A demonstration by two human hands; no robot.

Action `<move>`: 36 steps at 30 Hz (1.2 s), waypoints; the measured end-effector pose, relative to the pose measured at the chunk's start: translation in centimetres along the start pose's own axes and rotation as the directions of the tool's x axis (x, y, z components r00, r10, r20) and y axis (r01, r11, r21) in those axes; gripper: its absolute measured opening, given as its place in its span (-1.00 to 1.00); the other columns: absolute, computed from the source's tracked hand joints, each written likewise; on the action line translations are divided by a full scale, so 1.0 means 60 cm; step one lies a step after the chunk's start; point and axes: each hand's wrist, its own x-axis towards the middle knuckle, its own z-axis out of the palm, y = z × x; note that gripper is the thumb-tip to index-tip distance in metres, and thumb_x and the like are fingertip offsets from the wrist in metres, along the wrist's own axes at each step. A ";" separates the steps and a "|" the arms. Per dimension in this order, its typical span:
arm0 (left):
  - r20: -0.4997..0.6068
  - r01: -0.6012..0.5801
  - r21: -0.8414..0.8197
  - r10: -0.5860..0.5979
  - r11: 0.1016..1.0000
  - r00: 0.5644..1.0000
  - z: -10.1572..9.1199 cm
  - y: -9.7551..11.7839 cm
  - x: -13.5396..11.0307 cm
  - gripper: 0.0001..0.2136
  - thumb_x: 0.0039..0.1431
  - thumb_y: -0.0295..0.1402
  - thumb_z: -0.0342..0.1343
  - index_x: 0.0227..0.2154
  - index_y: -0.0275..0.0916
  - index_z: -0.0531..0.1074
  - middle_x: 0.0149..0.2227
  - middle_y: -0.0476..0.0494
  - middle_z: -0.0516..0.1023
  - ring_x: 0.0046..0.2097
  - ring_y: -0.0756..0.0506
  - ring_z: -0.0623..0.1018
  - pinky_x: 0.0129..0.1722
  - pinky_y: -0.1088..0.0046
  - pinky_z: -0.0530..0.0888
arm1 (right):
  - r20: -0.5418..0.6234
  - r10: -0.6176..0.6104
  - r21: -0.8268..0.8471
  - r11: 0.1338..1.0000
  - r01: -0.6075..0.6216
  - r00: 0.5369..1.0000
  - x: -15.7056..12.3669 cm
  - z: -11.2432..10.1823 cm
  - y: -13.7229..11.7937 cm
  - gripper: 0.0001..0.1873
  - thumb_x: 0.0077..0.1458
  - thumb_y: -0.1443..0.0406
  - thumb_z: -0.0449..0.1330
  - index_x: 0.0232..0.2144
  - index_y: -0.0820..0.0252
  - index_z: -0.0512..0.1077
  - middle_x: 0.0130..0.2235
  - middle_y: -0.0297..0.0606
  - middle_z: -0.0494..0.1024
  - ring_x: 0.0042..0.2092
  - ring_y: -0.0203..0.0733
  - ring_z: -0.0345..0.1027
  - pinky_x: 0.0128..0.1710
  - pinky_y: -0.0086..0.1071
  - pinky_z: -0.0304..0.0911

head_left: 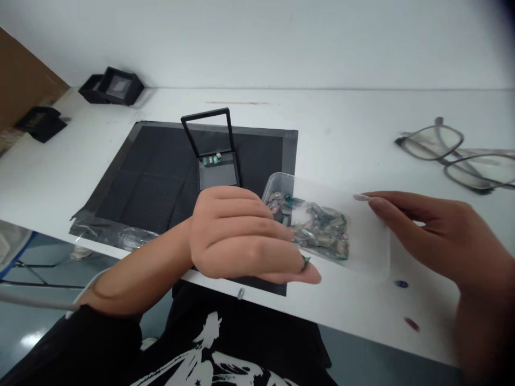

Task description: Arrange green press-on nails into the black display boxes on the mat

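You look to be at the picking step: a small green piece (306,262) sits between the thumb and index finger of your left hand (241,236), just right of the frame's centre bottom. That grip is closed to a narrow pinch, with most of the piece hidden. The next move calls for keeping the pinch firm while your left hand clears the plastic tub (372,244) of mixed stones (322,228), right of centre. Your right hand (442,236), at the right of the frame, pinches the tub's rim thinly between thumb and fingers, which should steady it. Your left forearm slants up from the lower left, back of the hand towards you, fingers curled; your right reaches in from the right edge above the worktop (346,139).
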 end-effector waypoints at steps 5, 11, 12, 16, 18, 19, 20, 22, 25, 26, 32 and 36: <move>0.001 -0.196 0.068 0.197 0.978 0.980 -0.013 -0.006 -0.014 -0.95 0.17 -0.19 0.28 -0.35 0.06 0.54 -0.47 0.21 0.63 -0.47 0.04 0.61 -0.35 0.50 0.63 | -0.018 0.017 0.017 1.000 -0.017 1.000 -0.001 0.002 -0.001 -0.53 0.07 -0.15 0.18 -0.18 -0.07 0.64 -0.10 -0.32 0.70 -0.14 0.05 0.57 -0.33 -0.22 0.39; -0.047 -0.308 0.194 0.323 0.931 0.945 -0.014 -0.001 -0.022 -0.97 0.16 -0.25 0.28 -0.33 0.05 0.56 -0.47 0.18 0.63 -0.49 0.01 0.59 -0.33 0.42 0.66 | -0.026 0.034 0.034 0.999 -0.033 0.999 -0.001 0.001 -0.001 -0.53 0.05 -0.15 0.20 -0.20 -0.04 0.65 -0.11 -0.29 0.70 -0.10 0.08 0.56 -0.26 -0.18 0.40; -0.055 -0.325 0.199 0.342 0.924 0.938 -0.013 -0.002 -0.023 -0.97 0.17 -0.27 0.28 -0.34 0.05 0.56 -0.47 0.18 0.63 -0.48 0.02 0.59 -0.32 0.42 0.66 | -0.020 0.034 0.027 0.999 -0.033 0.999 -0.001 0.001 -0.001 -0.53 0.04 -0.15 0.20 -0.20 -0.03 0.66 -0.12 -0.28 0.70 -0.10 0.09 0.56 -0.25 -0.17 0.40; -0.042 -0.300 0.113 0.306 0.947 0.951 -0.012 -0.011 -0.025 -0.91 0.20 -0.30 0.24 -0.31 0.12 0.56 -0.46 0.20 0.62 -0.50 0.02 0.57 -0.36 0.40 0.65 | -0.006 0.022 0.025 0.999 -0.022 1.000 -0.002 0.000 -0.002 -0.54 0.04 -0.14 0.22 -0.20 -0.05 0.65 -0.12 -0.29 0.70 -0.13 0.05 0.56 -0.31 -0.20 0.39; -0.026 -0.298 0.061 0.300 0.953 0.954 -0.013 -0.014 -0.022 -0.88 0.21 -0.31 0.23 -0.31 0.15 0.56 -0.45 0.20 0.62 -0.50 0.02 0.57 -0.38 0.40 0.64 | -0.010 0.027 0.033 0.999 -0.026 1.000 -0.002 0.000 -0.003 -0.55 0.04 -0.14 0.22 -0.20 -0.06 0.65 -0.12 -0.30 0.70 -0.14 0.04 0.56 -0.32 -0.21 0.39; -0.012 -0.298 0.049 0.299 0.953 0.954 -0.014 -0.015 -0.020 -0.88 0.20 -0.32 0.23 -0.30 0.15 0.56 -0.43 0.20 0.63 -0.50 0.02 0.57 -0.38 0.40 0.64 | -0.015 0.032 0.034 0.999 -0.031 0.999 -0.002 0.000 -0.004 -0.55 0.04 -0.14 0.22 -0.20 -0.06 0.65 -0.12 -0.31 0.70 -0.14 0.03 0.56 -0.33 -0.21 0.39; 0.000 -0.296 0.045 0.296 0.954 0.955 -0.014 -0.016 -0.019 -0.87 0.20 -0.32 0.23 -0.30 0.15 0.56 -0.42 0.20 0.63 -0.50 0.02 0.57 -0.39 0.40 0.64 | -0.018 0.035 0.034 0.999 -0.034 0.999 -0.002 0.000 -0.004 -0.55 0.04 -0.13 0.22 -0.20 -0.07 0.65 -0.11 -0.31 0.70 -0.14 0.03 0.56 -0.32 -0.21 0.39; 0.013 -0.283 0.037 0.283 0.958 0.959 -0.015 -0.015 -0.016 -0.88 0.20 -0.32 0.23 -0.30 0.14 0.56 -0.38 0.19 0.64 -0.50 0.03 0.57 -0.40 0.41 0.64 | -0.023 0.037 0.034 0.999 -0.036 0.999 -0.002 -0.001 -0.003 -0.56 0.04 -0.13 0.22 -0.20 -0.07 0.65 -0.11 -0.31 0.70 -0.13 0.04 0.56 -0.31 -0.21 0.39; 0.019 -0.224 0.010 0.224 0.974 0.974 -0.014 -0.013 -0.016 -0.91 0.21 -0.29 0.23 -0.28 0.14 0.55 -0.37 0.17 0.64 -0.50 0.02 0.57 -0.40 0.41 0.64 | -0.018 0.035 0.024 0.999 -0.035 0.999 -0.002 0.000 0.001 -0.55 0.04 -0.13 0.22 -0.19 -0.05 0.65 -0.11 -0.30 0.70 -0.11 0.05 0.56 -0.30 -0.21 0.40; 0.038 -0.193 0.002 0.193 0.981 0.980 -0.014 -0.011 -0.016 -0.92 0.21 -0.26 0.23 -0.28 0.14 0.55 -0.38 0.16 0.64 -0.49 0.01 0.57 -0.38 0.40 0.64 | -0.017 0.035 0.020 0.999 -0.034 0.999 -0.002 0.000 0.001 -0.55 0.04 -0.13 0.22 -0.19 -0.05 0.65 -0.11 -0.30 0.70 -0.11 0.06 0.56 -0.30 -0.22 0.40; 0.138 -0.015 -0.030 0.019 0.999 0.990 -0.012 -0.008 0.001 -0.80 0.13 -0.03 0.24 -0.48 0.03 0.53 -0.56 0.12 0.58 -0.53 -0.03 0.57 -0.48 0.38 0.62 | -0.021 0.026 0.021 0.999 -0.026 0.999 -0.001 0.002 0.004 -0.57 0.05 -0.12 0.23 -0.18 -0.07 0.65 -0.11 -0.31 0.69 -0.10 0.06 0.57 -0.28 -0.21 0.42; 0.074 -0.020 -0.058 0.025 0.998 0.997 -0.011 -0.012 0.018 -0.64 0.05 0.12 0.24 -0.60 -0.01 0.47 -0.66 0.13 0.51 -0.62 -0.01 0.50 -0.58 0.42 0.55 | -0.026 0.002 0.007 1.000 -0.002 1.000 -0.001 0.000 0.004 -0.55 0.05 -0.12 0.21 -0.19 -0.04 0.66 -0.12 -0.27 0.70 -0.09 0.08 0.57 -0.29 -0.20 0.44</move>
